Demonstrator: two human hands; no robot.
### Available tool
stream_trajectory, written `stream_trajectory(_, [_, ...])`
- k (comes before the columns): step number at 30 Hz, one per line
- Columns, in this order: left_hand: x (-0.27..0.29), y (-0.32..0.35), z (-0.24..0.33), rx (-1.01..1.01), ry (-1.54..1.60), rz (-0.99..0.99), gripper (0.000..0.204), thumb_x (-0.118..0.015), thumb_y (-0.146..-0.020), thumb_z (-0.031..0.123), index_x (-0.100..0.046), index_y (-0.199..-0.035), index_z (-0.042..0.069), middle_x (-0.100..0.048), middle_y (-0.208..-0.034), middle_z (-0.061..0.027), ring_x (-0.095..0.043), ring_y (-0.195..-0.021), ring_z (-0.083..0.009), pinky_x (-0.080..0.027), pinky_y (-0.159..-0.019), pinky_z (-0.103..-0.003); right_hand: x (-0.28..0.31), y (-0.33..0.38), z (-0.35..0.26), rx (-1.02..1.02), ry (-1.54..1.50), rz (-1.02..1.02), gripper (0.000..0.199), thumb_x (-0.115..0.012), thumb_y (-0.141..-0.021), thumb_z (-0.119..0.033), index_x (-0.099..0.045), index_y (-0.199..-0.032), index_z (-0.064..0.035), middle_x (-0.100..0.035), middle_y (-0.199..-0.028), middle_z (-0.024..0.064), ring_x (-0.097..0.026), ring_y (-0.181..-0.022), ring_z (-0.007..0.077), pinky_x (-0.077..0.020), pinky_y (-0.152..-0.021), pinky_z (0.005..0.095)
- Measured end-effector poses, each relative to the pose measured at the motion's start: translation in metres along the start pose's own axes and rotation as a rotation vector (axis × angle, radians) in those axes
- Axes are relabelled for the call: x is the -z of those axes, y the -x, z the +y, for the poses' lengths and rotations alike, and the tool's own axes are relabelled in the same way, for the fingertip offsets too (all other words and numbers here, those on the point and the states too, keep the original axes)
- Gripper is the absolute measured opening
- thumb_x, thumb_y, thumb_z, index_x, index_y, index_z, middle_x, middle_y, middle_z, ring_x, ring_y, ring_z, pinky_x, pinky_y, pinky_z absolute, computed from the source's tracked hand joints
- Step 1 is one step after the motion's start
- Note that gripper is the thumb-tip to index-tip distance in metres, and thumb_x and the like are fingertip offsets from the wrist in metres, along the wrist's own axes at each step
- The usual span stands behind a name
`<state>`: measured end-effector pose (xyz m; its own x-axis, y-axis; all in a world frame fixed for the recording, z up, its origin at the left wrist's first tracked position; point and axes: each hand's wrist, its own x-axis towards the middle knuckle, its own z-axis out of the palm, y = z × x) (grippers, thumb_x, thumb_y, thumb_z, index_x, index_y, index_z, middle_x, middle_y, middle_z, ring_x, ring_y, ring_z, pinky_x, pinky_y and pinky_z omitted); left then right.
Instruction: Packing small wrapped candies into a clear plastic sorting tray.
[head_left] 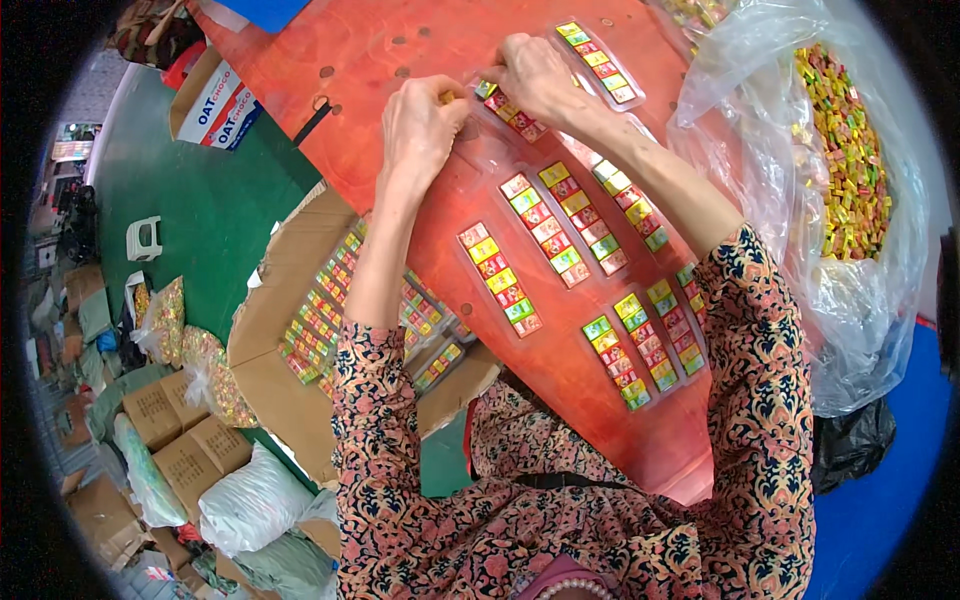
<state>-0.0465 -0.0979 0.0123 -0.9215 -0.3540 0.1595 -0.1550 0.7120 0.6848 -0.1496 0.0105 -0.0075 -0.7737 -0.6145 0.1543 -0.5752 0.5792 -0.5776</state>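
Observation:
My left hand (422, 128) is above the red table, its fingers pinched round a small yellow wrapped candy (447, 97). To its right, my right hand (535, 75) reaches over a partly filled clear plastic tray (520, 122) of colourful wrapped candies. Its fingers are bent together at the tray's far end, beside a yellow-green candy (486, 89); what the tips grip is hidden. Several filled trays lie nearer me, including a left one (498, 280) and a middle one (545, 230). Another filled tray (600, 65) lies beyond my right wrist.
A large clear bag (740, 130) of loose wrapped candies (845, 150) stands on the right. An open cardboard box (270, 370) holding rows of filled trays is below the table at left. A white stool (143, 239), cartons (187, 467) and sacks (255, 500) stand on the floor.

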Motion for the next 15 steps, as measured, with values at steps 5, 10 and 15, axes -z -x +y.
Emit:
stream_trajectory(5, [-0.002, 0.002, -0.004, -0.032, -0.153, -0.028, 0.02, -0.061, -0.065, 0.017, -0.062, -0.077, 0.001, -0.057, -0.063, -0.0138, -0.057, -0.06, -0.0228, -0.043, -0.058, -0.033, -0.001, 0.005, -0.008, 0.094, 0.043, 0.083, 0.02, -0.064, -0.071, -0.014, -0.061, -0.078, 0.0044, -0.058, -0.073, 0.0249, -0.059, -0.071, 0.0353, -0.0465, -0.062, 0.0398])
stream_trajectory(10, [-0.003, 0.002, -0.001, -0.056, -0.191, -0.006, 0.02, -0.06, -0.064, 0.016, -0.06, -0.075, 0.0, -0.056, -0.064, -0.0156, -0.057, -0.064, -0.0273, -0.043, -0.06, -0.035, -0.003, 0.007, -0.011, 0.102, 0.096, 0.071, 0.018, -0.064, -0.07, -0.014, -0.061, -0.073, 0.0033, -0.058, -0.071, 0.0242, -0.059, -0.071, 0.0355, -0.0461, -0.062, 0.0398])
stream_trajectory(15, [-0.003, 0.0, -0.002, -0.043, -0.173, -0.016, 0.02, -0.06, -0.064, 0.015, -0.06, -0.076, -0.001, -0.057, -0.066, -0.0155, -0.057, -0.064, -0.0266, -0.043, -0.06, -0.036, -0.002, 0.008, 0.0, 0.291, 0.141, 0.171, 0.02, -0.062, -0.072, -0.017, -0.059, -0.072, 0.0036, -0.057, -0.067, 0.0238, -0.057, -0.064, 0.0365, -0.0441, -0.058, 0.0418])
